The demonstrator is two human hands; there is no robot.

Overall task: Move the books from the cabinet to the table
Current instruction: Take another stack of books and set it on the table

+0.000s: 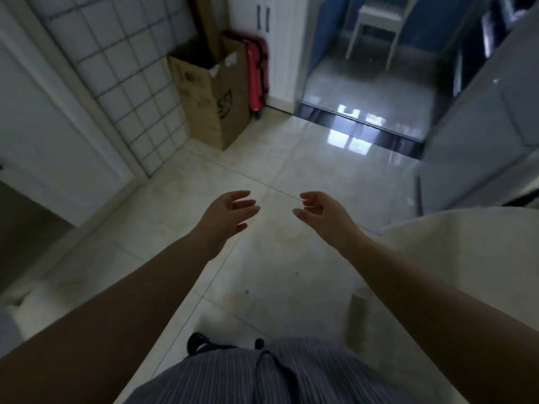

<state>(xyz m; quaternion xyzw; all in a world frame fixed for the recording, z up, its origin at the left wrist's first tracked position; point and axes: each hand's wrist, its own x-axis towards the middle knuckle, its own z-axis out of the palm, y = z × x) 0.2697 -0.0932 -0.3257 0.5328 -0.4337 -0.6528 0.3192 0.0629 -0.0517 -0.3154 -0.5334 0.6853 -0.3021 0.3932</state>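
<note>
Hands: two, left hand [226, 214] and right hand [323, 212], fingers loosely spread, holding nothing (above pale floor tiles [262, 158]).
Books: none visible.
Cardboard boxes: one [210, 94], against wall.
Chairs: one [379, 21].

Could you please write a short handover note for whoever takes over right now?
Left hand: open, fingers relaxed, holding nothing.
Right hand: open, holding nothing.
Both hang over the pale glossy tiled floor.
No books show in this view. The rounded cream tabletop edge lies to the right.
Done: cannot tell from this view.
Left: probably fetch books from the cabinet and bring them to the table.
</note>
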